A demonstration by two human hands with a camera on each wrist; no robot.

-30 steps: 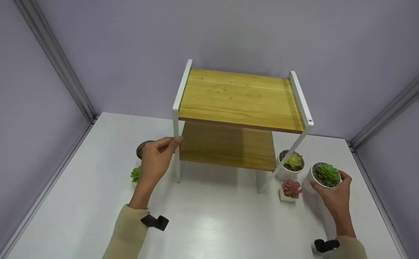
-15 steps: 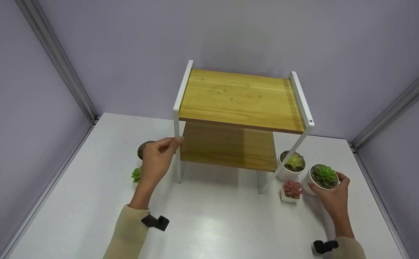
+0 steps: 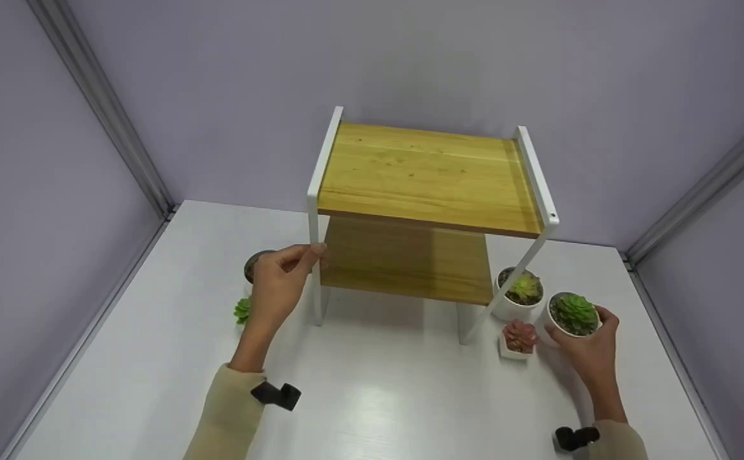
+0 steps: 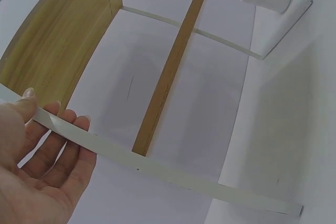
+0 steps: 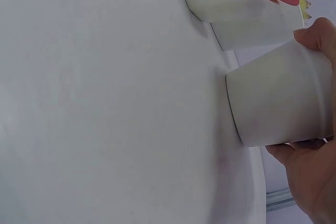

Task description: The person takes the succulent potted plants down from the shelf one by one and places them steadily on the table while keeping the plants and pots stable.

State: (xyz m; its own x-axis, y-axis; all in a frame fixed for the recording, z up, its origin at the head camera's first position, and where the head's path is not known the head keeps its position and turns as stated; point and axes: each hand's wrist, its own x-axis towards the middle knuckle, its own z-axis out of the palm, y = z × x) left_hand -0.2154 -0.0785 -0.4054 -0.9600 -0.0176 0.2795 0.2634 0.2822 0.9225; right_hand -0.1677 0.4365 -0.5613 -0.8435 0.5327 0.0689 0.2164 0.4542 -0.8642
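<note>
A two-tier wooden shelf (image 3: 429,179) with white metal side frames stands at the table's middle back. My left hand (image 3: 277,281) pinches the front upright of its left frame (image 4: 118,150), thumb on one side and fingers on the other. At the right, my right hand (image 3: 592,351) grips a round white pot (image 5: 278,95) holding a green succulent (image 3: 575,313), thumb and fingers on opposite sides near the rim. The pot's base is close over the tabletop. Beside it are a red succulent in a small white pot (image 3: 518,338) and a yellow-green succulent in a round white pot (image 3: 519,294).
Left of the shelf, a dark-topped pot (image 3: 254,265) and a small green succulent (image 3: 241,310) are partly hidden behind my left hand. The white table (image 3: 372,390) runs to grey wall panels (image 3: 238,96) at the back and sides.
My right hand has moved slightly left and down with the green succulent's pot, bringing it nearer the red and yellow-green plants. The left hand stays on the shelf frame.
</note>
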